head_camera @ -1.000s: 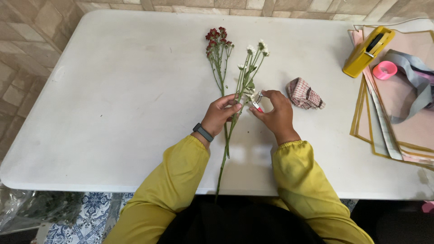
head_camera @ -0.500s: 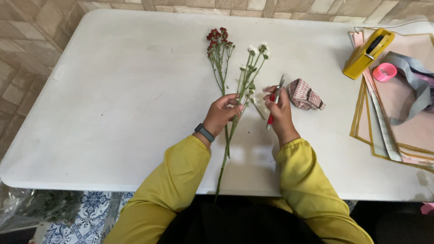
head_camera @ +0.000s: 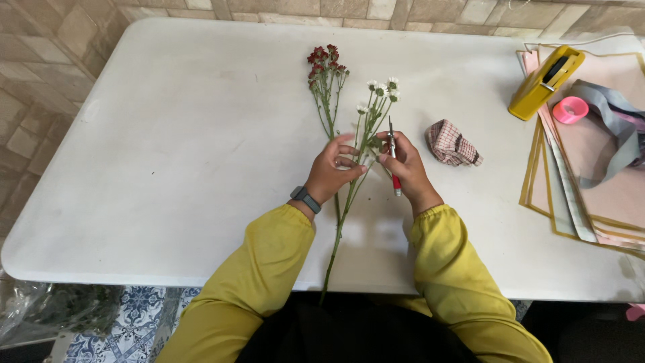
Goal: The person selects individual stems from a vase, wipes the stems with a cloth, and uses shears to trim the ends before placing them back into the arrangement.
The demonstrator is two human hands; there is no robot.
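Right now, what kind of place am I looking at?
Probably a flower-arranging or bouquet-wrapping table: cut flower stems lie on the white table, with stacked wrapping sheets and a pink ribbon roll at the right.

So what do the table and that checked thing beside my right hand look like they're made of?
Table: likely moulded plastic, matte white, with rounded edges and faint scuffs. Checked bundle: soft woven cloth, red-and-white check, crumpled into folds beside the right hand.

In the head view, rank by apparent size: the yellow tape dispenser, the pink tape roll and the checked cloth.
1. Yellow tape dispenser
2. Checked cloth, only slightly smaller than the dispenser, so that order is unsure
3. Pink tape roll, clearly smallest
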